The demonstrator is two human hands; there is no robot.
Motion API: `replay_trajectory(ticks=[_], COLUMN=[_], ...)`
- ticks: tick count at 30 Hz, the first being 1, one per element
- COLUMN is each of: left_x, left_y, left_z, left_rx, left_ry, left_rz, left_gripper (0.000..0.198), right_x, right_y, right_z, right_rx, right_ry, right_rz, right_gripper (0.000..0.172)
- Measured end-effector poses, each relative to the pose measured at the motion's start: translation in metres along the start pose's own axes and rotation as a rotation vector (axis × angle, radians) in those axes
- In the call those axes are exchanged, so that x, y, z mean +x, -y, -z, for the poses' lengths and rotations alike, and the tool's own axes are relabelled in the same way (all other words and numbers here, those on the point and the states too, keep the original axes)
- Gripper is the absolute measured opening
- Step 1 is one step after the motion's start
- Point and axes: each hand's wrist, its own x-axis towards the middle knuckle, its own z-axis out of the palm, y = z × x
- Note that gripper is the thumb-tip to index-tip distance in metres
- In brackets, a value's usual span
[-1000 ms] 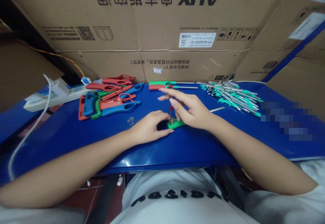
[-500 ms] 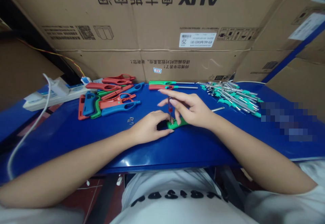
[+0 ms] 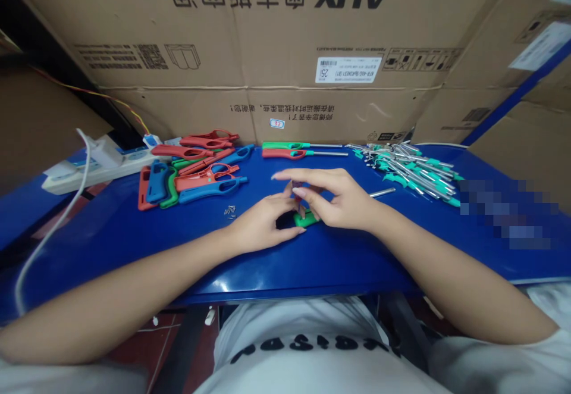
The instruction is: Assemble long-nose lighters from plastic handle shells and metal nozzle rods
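A green gas lighter [image 3: 305, 220] lies on the blue table in front of me, its metal tube pointing right and its middle hidden by my hand. My left hand [image 3: 267, 220] is closed on the left end of this lighter, thumb at the near side. Above that end stands a small screwdriver with a reddish handle [image 3: 297, 194], roughly upright. Its tip meets the lighter, partly covered by fingers. My right hand [image 3: 341, 200] pinches the handle between thumb and fingers, with the index finger stretched out to the left. A small pile of screws [image 3: 230, 211] lies left of my left hand.
Red, blue and green lighter shells [image 3: 196, 171] are heaped at the left. Two assembled lighters [image 3: 285, 153] lie at the back. Metal tubes with teal parts [image 3: 410, 171] form a pile at the right. A power strip [image 3: 107, 171] and a cardboard wall [image 3: 276, 31] border the table [image 3: 357, 263].
My right hand has come down slightly and its fingers have shifted round the screwdriver handle. My left hand and the green lighter stay in place.
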Motion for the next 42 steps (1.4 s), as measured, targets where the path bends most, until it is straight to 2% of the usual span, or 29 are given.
replay_trajectory(ticks=[4, 7, 9, 12, 14, 18, 21, 26, 30, 32, 35, 42], left_x=[0.0, 0.001, 0.001, 0.001, 0.0, -0.001, 0.0, 0.002, 0.003, 0.003, 0.002, 0.003], left_y=[-0.001, -0.002, -0.002, -0.003, -0.003, -0.003, -0.003, -0.006, -0.01, -0.012, -0.014, -0.013], left_z=[0.0, 0.001, 0.001, 0.001, 0.0, -0.002, -0.005, -0.01, -0.014, -0.014, -0.012, -0.002], left_rx=[0.005, 0.01, 0.005, -0.018, -0.033, -0.052, -0.038, -0.05, -0.046, -0.043, -0.028, -0.05], left_ry=[-0.006, -0.003, 0.01, 0.02, 0.015, -0.009, -0.04, -0.091, -0.087, -0.081, -0.074, 0.019], left_rz=[0.019, 0.028, 0.031, 0.032, 0.031, 0.053, 0.065, 0.101, 0.125, 0.11, 0.113, 0.089], left_gripper=[0.017, 0.02, 0.02, 0.017, 0.017, 0.016, 0.015, 0.017, 0.015, 0.016, 0.018, 0.024], right_x=[-0.001, -0.003, -0.002, 0.0, 0.001, 0.0, 0.001, 0.002, 0.001, 0.001, 0.002, 0.004], right_y=[-0.001, -0.002, -0.001, 0.002, 0.003, 0.003, 0.003, 0.004, 0.005, 0.006, 0.007, 0.006], right_z=[0.0, 0.002, 0.003, 0.003, 0.004, 0.005, 0.007, 0.005, 0.002, 0.002, 0.003, 0.008], right_rx=[-0.232, -0.37, -0.293, -0.027, 0.046, -0.104, -0.197, -0.341, -0.388, -0.323, -0.104, 0.383], right_ry=[-0.056, -0.079, -0.071, -0.002, 0.006, -0.048, -0.031, -0.047, -0.039, -0.039, -0.016, 0.078], right_rz=[0.017, 0.077, 0.074, -0.029, -0.074, -0.049, -0.027, 0.01, -0.01, -0.033, -0.059, -0.263], right_gripper=[0.019, 0.018, 0.022, 0.034, 0.033, 0.023, 0.021, 0.022, 0.026, 0.029, 0.037, 0.039])
